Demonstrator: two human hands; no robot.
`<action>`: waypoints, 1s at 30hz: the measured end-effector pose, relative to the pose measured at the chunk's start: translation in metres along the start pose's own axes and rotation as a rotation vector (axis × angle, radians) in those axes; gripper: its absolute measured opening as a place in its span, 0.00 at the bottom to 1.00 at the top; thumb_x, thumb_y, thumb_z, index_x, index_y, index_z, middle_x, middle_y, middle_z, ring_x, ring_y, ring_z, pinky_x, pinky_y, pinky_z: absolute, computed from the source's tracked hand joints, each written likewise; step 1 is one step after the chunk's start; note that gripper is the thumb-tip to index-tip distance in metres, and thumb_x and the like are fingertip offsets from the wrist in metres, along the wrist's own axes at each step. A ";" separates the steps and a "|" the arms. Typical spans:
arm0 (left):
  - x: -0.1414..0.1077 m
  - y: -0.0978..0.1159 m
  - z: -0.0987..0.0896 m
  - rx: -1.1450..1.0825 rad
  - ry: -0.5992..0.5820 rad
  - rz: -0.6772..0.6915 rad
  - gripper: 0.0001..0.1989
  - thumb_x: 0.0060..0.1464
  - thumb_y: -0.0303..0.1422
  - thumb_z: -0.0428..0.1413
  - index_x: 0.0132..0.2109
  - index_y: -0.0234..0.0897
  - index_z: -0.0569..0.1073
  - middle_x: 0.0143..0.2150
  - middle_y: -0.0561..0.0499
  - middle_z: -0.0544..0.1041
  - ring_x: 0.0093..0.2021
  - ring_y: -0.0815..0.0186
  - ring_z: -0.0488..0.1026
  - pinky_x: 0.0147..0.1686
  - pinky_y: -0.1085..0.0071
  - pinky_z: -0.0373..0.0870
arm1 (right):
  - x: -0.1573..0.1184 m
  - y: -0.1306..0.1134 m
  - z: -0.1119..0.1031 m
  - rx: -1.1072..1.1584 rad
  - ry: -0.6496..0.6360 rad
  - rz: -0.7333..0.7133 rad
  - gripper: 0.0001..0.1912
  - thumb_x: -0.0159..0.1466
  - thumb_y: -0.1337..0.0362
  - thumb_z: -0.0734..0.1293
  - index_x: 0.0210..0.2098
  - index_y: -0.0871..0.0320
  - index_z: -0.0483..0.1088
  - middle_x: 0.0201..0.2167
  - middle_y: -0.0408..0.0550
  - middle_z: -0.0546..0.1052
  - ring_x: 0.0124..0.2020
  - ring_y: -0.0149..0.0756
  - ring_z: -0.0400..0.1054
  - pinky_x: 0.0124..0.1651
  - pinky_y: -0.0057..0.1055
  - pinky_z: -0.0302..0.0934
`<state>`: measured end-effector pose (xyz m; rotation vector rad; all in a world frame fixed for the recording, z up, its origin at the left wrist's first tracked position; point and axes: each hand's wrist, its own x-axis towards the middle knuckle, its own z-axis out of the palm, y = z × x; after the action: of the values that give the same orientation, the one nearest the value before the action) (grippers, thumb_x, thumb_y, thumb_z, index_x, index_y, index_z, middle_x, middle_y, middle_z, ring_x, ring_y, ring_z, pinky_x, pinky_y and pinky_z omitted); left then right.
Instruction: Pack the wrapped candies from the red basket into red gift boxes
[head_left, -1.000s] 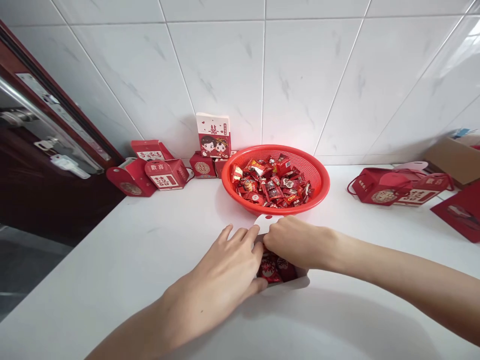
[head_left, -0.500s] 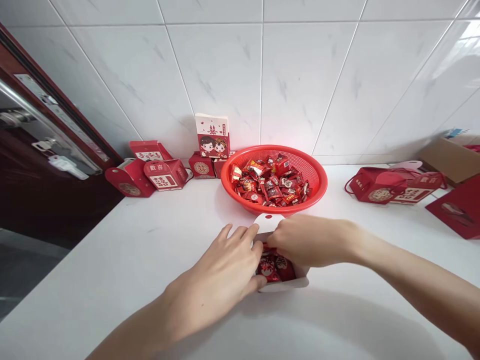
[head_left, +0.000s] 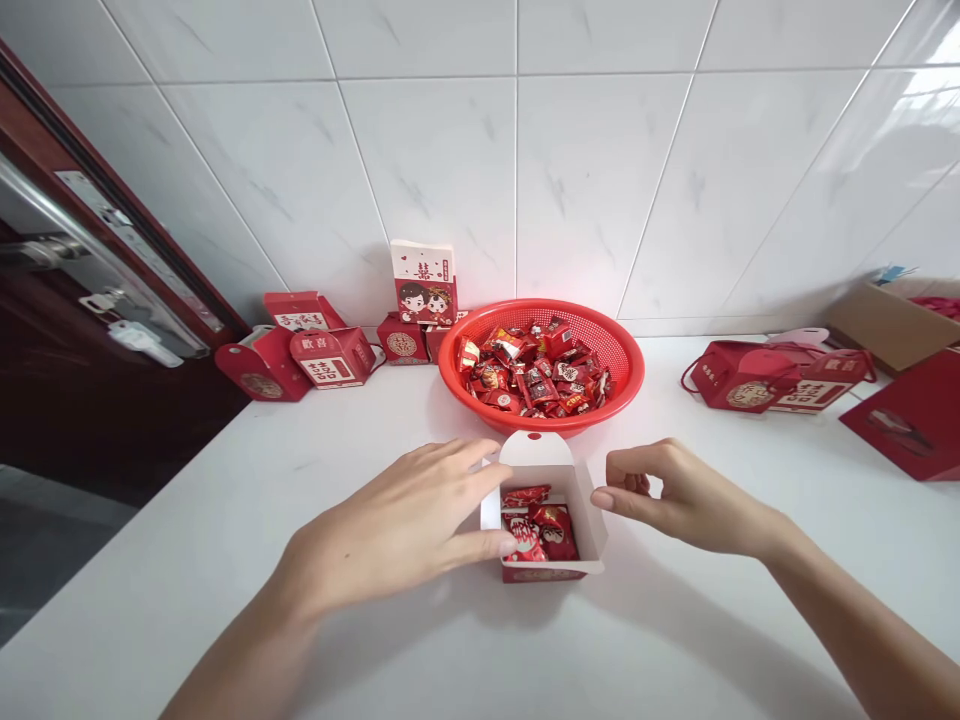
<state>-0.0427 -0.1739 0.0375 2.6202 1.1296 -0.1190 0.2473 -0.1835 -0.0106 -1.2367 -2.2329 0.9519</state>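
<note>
An open red paper candy box (head_left: pixel 541 574) with a white inside stands on the table, its rounded back flap up. Several red-wrapped candies (head_left: pixel 551 528) lie in it. My left hand (head_left: pixel 409 525) is open at the box's left side, its fingers stretched over the left flap and its thumb near the front left corner. Beside the right flap is my right hand (head_left: pixel 686 500), its fingers curled and thumb apart from them, with nothing visible between them. The thumb tip is at the flap's edge; whether it touches cannot be told.
Behind the box sits a red plastic basket (head_left: pixel 634 375) of wrapped candies. Closed red gift boxes (head_left: pixel 334 358) stand at the back left, more gift boxes (head_left: pixel 739 378) at the right. A cardboard carton (head_left: pixel 885 325) is at the far right. A tiled wall (head_left: pixel 570 180) closes off the back.
My right hand has come out of the box and moved right. My left hand has shifted slightly left. The candies inside the box are now in plain view.
</note>
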 end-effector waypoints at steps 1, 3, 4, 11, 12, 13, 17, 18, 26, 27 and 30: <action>-0.001 -0.001 -0.001 -0.005 0.000 -0.005 0.22 0.66 0.51 0.51 0.56 0.45 0.75 0.54 0.47 0.76 0.52 0.56 0.74 0.48 0.66 0.69 | -0.002 0.002 0.004 0.025 0.009 0.009 0.27 0.70 0.45 0.62 0.22 0.56 0.57 0.18 0.38 0.59 0.21 0.28 0.48 0.22 0.28 0.46; -0.002 -0.002 -0.001 -0.008 0.012 -0.015 0.20 0.66 0.50 0.52 0.55 0.44 0.76 0.52 0.47 0.77 0.50 0.57 0.76 0.46 0.67 0.69 | -0.004 0.003 0.011 0.071 0.038 0.006 0.27 0.70 0.45 0.62 0.22 0.56 0.57 0.18 0.38 0.59 0.22 0.28 0.49 0.23 0.28 0.47; -0.003 -0.002 -0.001 -0.001 0.030 -0.015 0.20 0.66 0.49 0.52 0.55 0.44 0.76 0.53 0.47 0.77 0.49 0.57 0.76 0.46 0.67 0.69 | -0.004 0.003 0.013 0.091 0.056 -0.005 0.27 0.69 0.45 0.63 0.22 0.56 0.58 0.18 0.39 0.60 0.22 0.28 0.50 0.24 0.28 0.48; 0.015 0.015 -0.002 -0.018 0.086 0.201 0.14 0.69 0.31 0.47 0.46 0.40 0.79 0.50 0.49 0.78 0.47 0.62 0.76 0.46 0.68 0.67 | -0.001 -0.002 0.025 0.202 0.120 -0.123 0.18 0.68 0.57 0.65 0.24 0.56 0.62 0.21 0.41 0.67 0.24 0.29 0.59 0.28 0.26 0.57; 0.022 0.020 -0.005 -0.009 0.009 0.221 0.14 0.68 0.29 0.48 0.41 0.39 0.78 0.43 0.50 0.79 0.41 0.64 0.75 0.41 0.69 0.67 | -0.001 -0.002 0.026 0.219 0.122 -0.134 0.17 0.67 0.59 0.65 0.24 0.56 0.62 0.21 0.41 0.67 0.24 0.29 0.59 0.29 0.26 0.57; 0.030 0.024 -0.008 0.019 -0.085 0.227 0.14 0.66 0.28 0.49 0.35 0.38 0.77 0.37 0.51 0.78 0.36 0.65 0.74 0.35 0.69 0.66 | -0.002 -0.002 0.027 0.233 0.128 -0.137 0.16 0.67 0.59 0.65 0.24 0.56 0.62 0.21 0.40 0.67 0.24 0.29 0.59 0.29 0.26 0.57; 0.066 0.042 -0.018 0.136 -0.466 0.171 0.13 0.57 0.24 0.53 0.24 0.38 0.70 0.24 0.54 0.70 0.22 0.67 0.63 0.20 0.68 0.54 | -0.005 0.001 0.031 0.277 0.171 -0.122 0.16 0.68 0.58 0.65 0.25 0.56 0.63 0.21 0.40 0.67 0.24 0.29 0.58 0.29 0.27 0.57; 0.074 0.046 -0.018 0.160 -0.539 0.162 0.13 0.56 0.24 0.53 0.24 0.38 0.69 0.23 0.54 0.70 0.21 0.67 0.62 0.19 0.68 0.53 | -0.006 0.002 0.031 0.284 0.180 -0.119 0.16 0.68 0.58 0.65 0.25 0.56 0.63 0.21 0.40 0.67 0.24 0.29 0.58 0.30 0.27 0.57; 0.101 0.053 0.007 0.355 -0.677 0.222 0.08 0.55 0.24 0.55 0.34 0.35 0.79 0.42 0.42 0.81 0.33 0.60 0.74 0.22 0.68 0.60 | -0.011 0.010 0.032 0.292 0.184 -0.089 0.19 0.68 0.55 0.64 0.24 0.56 0.61 0.21 0.40 0.68 0.24 0.30 0.60 0.30 0.28 0.57; 0.102 0.051 0.009 0.341 -0.672 0.223 0.09 0.55 0.24 0.54 0.36 0.34 0.80 0.42 0.41 0.81 0.33 0.59 0.74 0.23 0.68 0.62 | -0.011 0.010 0.032 0.290 0.185 -0.081 0.19 0.68 0.55 0.64 0.24 0.55 0.60 0.21 0.41 0.68 0.25 0.30 0.61 0.30 0.28 0.57; 0.103 0.043 0.009 0.271 -0.666 0.197 0.13 0.56 0.24 0.52 0.42 0.33 0.81 0.41 0.41 0.82 0.31 0.58 0.75 0.25 0.67 0.64 | -0.012 0.011 0.032 0.285 0.184 -0.066 0.18 0.68 0.54 0.63 0.24 0.55 0.60 0.21 0.41 0.68 0.25 0.31 0.61 0.29 0.28 0.56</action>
<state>0.0601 -0.1324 0.0189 2.5625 0.6497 -1.0728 0.2393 -0.2014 -0.0412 -1.0691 -1.9072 1.0430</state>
